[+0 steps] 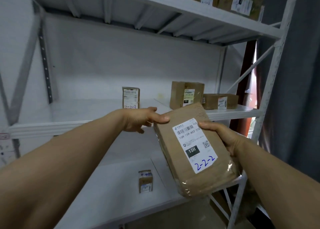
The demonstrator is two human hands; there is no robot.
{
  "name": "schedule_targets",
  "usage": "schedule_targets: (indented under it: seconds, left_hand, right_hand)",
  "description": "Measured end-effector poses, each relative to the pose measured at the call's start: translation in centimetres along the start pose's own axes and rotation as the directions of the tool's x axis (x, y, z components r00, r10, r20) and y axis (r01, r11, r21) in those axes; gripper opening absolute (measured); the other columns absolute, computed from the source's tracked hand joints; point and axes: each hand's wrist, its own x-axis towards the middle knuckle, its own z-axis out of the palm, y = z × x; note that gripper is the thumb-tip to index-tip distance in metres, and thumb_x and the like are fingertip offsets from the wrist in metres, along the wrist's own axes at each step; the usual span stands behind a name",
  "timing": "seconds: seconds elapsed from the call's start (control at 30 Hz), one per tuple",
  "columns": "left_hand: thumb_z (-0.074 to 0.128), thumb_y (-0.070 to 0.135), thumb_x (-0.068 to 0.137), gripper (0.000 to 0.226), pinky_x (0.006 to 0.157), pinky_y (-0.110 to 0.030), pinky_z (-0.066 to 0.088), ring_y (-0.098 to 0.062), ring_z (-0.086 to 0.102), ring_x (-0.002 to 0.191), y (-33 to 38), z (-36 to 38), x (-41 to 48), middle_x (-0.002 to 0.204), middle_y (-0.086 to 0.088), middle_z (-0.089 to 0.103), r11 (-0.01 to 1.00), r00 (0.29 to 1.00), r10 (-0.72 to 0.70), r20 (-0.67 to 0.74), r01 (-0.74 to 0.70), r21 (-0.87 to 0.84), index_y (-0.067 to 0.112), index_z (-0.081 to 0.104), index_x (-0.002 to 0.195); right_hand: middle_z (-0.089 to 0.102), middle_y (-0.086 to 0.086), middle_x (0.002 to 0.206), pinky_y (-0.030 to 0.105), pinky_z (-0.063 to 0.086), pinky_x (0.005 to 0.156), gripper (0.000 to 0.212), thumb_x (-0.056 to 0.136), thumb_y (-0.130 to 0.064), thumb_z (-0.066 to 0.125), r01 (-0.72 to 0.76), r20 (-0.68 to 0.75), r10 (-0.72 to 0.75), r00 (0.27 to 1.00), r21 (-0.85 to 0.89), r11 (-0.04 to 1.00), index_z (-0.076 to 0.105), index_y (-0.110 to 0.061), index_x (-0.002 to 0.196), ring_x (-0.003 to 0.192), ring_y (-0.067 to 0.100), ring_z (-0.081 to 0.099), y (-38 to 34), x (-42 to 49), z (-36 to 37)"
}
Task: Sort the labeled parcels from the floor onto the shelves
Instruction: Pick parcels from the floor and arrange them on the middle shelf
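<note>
I hold a flat brown cardboard parcel (194, 152) in front of a white metal shelf unit. Its white label reads "15H", with "2-2-2" handwritten in blue. My left hand (140, 119) grips the parcel's upper left corner, thumb on top. My right hand (223, 138) holds its right edge. The parcel is tilted and hangs just in front of the middle shelf (69, 123), at its right half. A small upright parcel marked "2-2-3" (131, 97) stands further back on that shelf.
Two brown boxes (187, 94) (220, 101) sit at the right end of the middle shelf. A small parcel (145, 181) stands on the lower shelf (112, 202). More boxes (239, 1) fill the top shelf. A grey wall lies to the right.
</note>
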Motion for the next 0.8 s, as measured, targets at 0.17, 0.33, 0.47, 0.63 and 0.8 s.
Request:
schedule_targets:
  seconds: [0.17,0.33,0.47,0.63,0.8]
  left_hand:
    - [0.095,0.054,0.034,0.125,0.102,-0.056,0.046,-0.033,0.051,0.127,-2.9,-1.5,-2.7,0.147,-0.02,0.04,0.985,0.996,-0.048,0.08,0.061,-0.163,0.021,0.044,0.143]
    - [0.095,0.052,0.035,0.109,0.098,-0.054,0.049,-0.036,0.056,0.123,-2.7,-3.9,-4.2,0.135,-0.017,0.053,0.973,0.994,0.033,0.108,-0.007,-0.231,0.017,0.056,0.131]
    - [0.094,0.055,0.033,0.103,0.098,-0.049,0.051,-0.032,0.061,0.114,-1.5,-7.8,-4.9,0.129,-0.011,0.059,0.974,0.994,0.102,-0.04,-0.108,-0.197,0.02,0.062,0.125]
    - [0.079,0.036,0.065,0.052,0.097,-0.053,0.051,-0.033,0.063,0.114,-1.1,-14.4,-6.2,0.123,-0.003,0.068,0.959,0.935,0.206,-0.287,-0.251,-0.131,0.03,0.069,0.116]
    - [0.078,0.027,0.058,0.069,0.088,-0.05,0.054,-0.03,0.062,0.114,-3.1,-21.4,-7.7,0.12,0.0,0.068,0.927,0.835,0.256,-0.487,-0.355,-0.122,0.037,0.059,0.124]
  right_hand:
    - [0.077,0.015,0.095,0.041,0.062,0.063,0.031,0.069,-0.039,0.079,0.143,-0.043,-0.141,0.989,0.041,0.989,0.083,-0.018,0.092,0.077,0.031,0.076,-2.2,2.5,1.8]
    - [0.078,0.013,0.095,0.041,0.061,0.062,0.028,0.077,-0.036,0.069,0.258,-0.048,-0.254,0.966,0.101,0.961,0.082,-0.018,0.093,0.078,0.03,0.076,-5.2,5.9,5.4]
    - [0.077,0.012,0.099,0.046,0.062,0.07,0.028,0.076,-0.036,0.071,0.33,-0.056,-0.325,0.944,0.143,0.933,0.082,-0.018,0.093,0.083,0.03,0.076,-7.9,9.0,9.1]
    - [0.075,0.014,0.11,0.054,0.059,0.085,0.032,0.088,-0.035,0.067,0.412,-0.048,-0.409,0.911,0.143,0.9,0.076,-0.014,0.11,0.093,0.031,0.074,-11.0,13.8,15.4]
    - [0.074,0.004,0.118,0.041,0.06,0.084,0.042,0.096,-0.041,0.061,0.441,0.072,-0.44,0.895,0.015,0.898,0.061,-0.022,0.133,0.104,0.023,0.072,-12.7,19.3,21.6]
